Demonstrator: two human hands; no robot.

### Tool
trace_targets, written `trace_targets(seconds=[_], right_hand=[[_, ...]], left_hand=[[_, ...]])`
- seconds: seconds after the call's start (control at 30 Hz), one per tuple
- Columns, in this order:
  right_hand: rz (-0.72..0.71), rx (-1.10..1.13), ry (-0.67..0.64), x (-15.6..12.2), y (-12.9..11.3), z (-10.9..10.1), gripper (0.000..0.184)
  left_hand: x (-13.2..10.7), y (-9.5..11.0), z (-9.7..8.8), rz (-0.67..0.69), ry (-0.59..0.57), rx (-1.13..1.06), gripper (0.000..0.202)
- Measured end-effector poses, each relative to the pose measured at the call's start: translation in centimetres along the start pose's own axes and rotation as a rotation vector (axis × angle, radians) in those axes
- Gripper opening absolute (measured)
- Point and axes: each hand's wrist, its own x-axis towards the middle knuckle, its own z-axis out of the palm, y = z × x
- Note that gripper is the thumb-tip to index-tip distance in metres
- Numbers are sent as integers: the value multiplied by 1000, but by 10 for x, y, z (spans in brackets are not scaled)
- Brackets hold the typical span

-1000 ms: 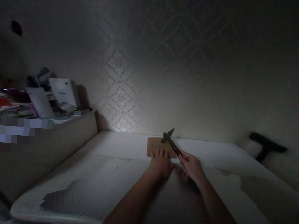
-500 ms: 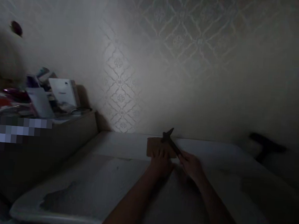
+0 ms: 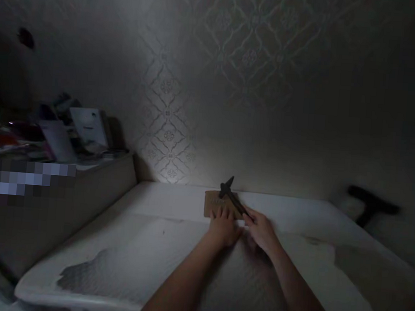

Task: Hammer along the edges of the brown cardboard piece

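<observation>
A brown rectangular board (image 3: 207, 209) lies at the back of the white tabletop, close to the wall. Across it runs a row of several small upright bits, perhaps nails (image 3: 217, 201), too small to be sure. My left hand (image 3: 223, 228) rests with its fingers spread on the board's front edge. Wrapped round the handle of a dark hammer (image 3: 233, 201) is my right hand (image 3: 261, 229), just right of the left one. The hammer's head is over the board; whether it touches anything there I cannot tell.
At the left stands a cabinet (image 3: 100, 185) topped with clutter, including a white box (image 3: 89, 127). Patterned wallpaper (image 3: 169, 135) closes off the back. A grey textured patch (image 3: 126, 273) covers part of the tabletop. The hammer's shadow (image 3: 372, 204) falls at the right.
The hammer head has shifted slightly left and down over the board, and my right hand moved a little with it. My left hand stays in place. The wall looks darker.
</observation>
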Motion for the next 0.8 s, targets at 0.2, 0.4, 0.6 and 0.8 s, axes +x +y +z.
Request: trace_targets(seconds=[0.2, 0.4, 0.6, 0.8], right_hand=[[-29, -16, -4, 6, -6, 10, 43], [1, -65, -37, 7, -3, 11, 41], [-12, -112, -61, 4, -5, 11, 41], [-12, -99, -37, 4, -5, 11, 39]], left_hand=[[-3, 1, -2, 1, -3, -7, 69], [-4, 2, -5, -8, -18, -14, 72], [-4, 3, -7, 3, -24, 1, 69], [-6, 3, -7, 8, -17, 6, 70]])
